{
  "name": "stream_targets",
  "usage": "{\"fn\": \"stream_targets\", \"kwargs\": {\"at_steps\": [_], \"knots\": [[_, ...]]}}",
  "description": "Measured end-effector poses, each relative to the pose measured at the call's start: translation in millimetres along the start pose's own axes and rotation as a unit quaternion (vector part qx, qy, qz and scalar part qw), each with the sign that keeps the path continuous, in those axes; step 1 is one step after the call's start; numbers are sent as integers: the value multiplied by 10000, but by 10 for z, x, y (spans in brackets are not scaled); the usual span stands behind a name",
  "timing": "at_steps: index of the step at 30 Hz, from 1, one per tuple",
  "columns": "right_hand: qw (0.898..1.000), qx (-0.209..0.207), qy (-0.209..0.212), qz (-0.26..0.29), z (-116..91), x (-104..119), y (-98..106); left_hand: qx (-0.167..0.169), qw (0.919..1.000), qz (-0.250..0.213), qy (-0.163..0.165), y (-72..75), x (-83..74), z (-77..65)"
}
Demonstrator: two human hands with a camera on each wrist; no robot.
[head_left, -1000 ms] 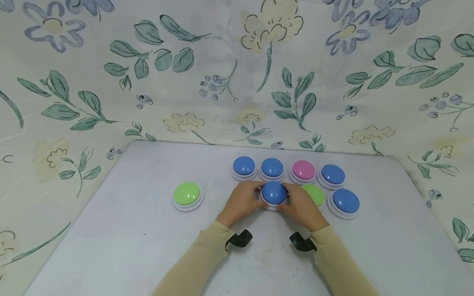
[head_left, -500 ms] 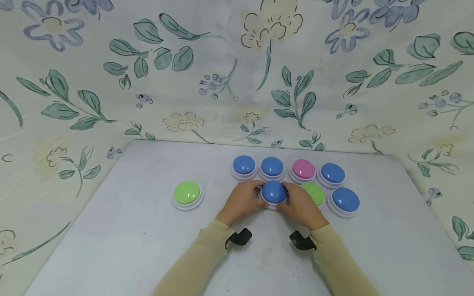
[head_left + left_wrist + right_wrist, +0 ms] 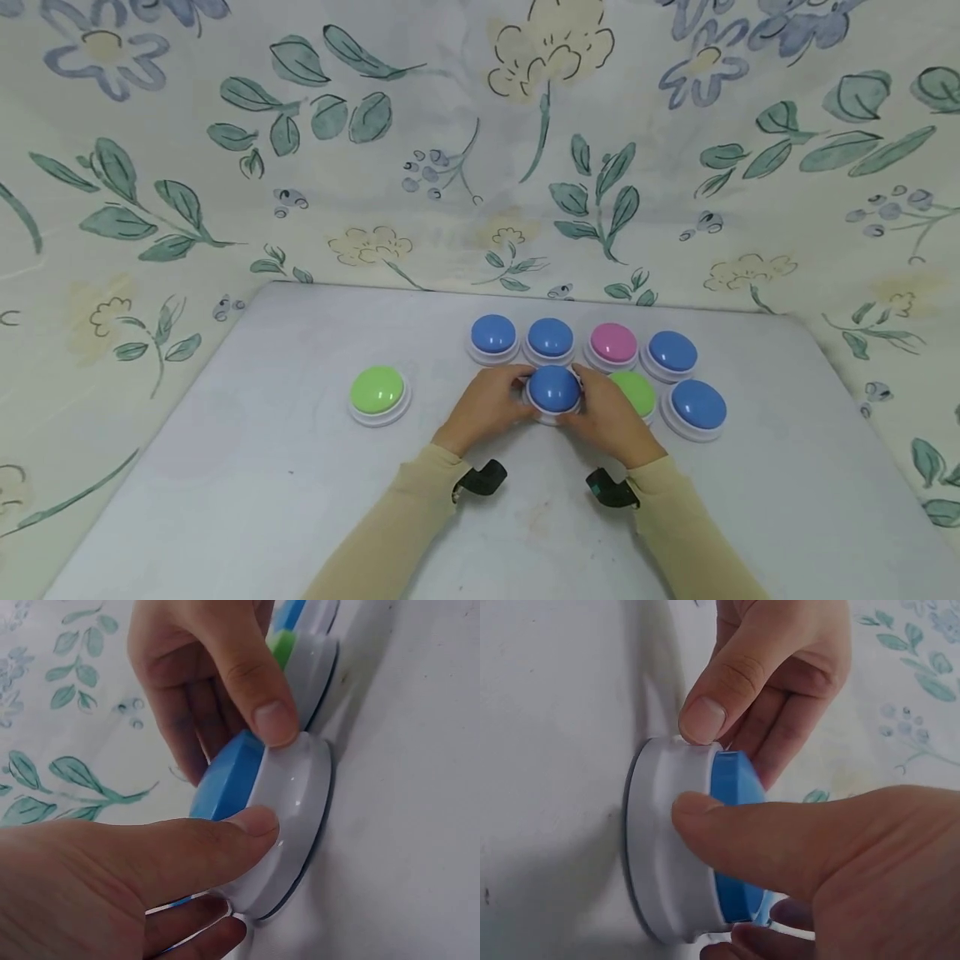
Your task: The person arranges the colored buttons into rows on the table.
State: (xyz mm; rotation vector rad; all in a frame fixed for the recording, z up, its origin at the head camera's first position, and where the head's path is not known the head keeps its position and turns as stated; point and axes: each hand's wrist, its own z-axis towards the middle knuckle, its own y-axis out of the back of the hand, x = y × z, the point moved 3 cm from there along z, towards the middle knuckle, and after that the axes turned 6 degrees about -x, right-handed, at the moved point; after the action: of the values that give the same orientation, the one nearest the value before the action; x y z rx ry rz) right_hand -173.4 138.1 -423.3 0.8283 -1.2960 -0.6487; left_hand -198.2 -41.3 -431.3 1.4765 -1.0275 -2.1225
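Note:
Between my two hands is a blue push button (image 3: pixel 554 388) with a white round base, in the middle of the table. My left hand (image 3: pixel 489 406) grips its base from the left, thumb (image 3: pixel 251 825) on the near side and fingers round the back. From the right, my right hand (image 3: pixel 611 417) grips the same base, its thumb (image 3: pixel 701 814) on the white rim. Both wrist views show the base (image 3: pixel 296 802) flat at the table surface. Close by on the right, a green push button (image 3: pixel 635 392) is partly hidden behind my right hand.
Behind my hands stand two blue buttons (image 3: pixel 492 335), a pink button (image 3: pixel 613 343) and another blue button (image 3: pixel 672 352). One more blue button (image 3: pixel 699 406) sits to the right. A lone green button (image 3: pixel 377 391) stands left on the white table (image 3: pixel 247 467), before a floral cloth (image 3: pixel 450 150).

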Motion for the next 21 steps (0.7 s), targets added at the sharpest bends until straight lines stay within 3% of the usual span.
{"fn": "stream_targets", "kwargs": {"at_steps": [11, 21], "knots": [[9990, -392, 10, -237, -67, 132, 126, -86, 9975, -37, 700, 324, 30, -1], [9971, -669, 337, -92, -68, 215, 104, -486, 9965, -172, 651, 760, 18, -53]]}}
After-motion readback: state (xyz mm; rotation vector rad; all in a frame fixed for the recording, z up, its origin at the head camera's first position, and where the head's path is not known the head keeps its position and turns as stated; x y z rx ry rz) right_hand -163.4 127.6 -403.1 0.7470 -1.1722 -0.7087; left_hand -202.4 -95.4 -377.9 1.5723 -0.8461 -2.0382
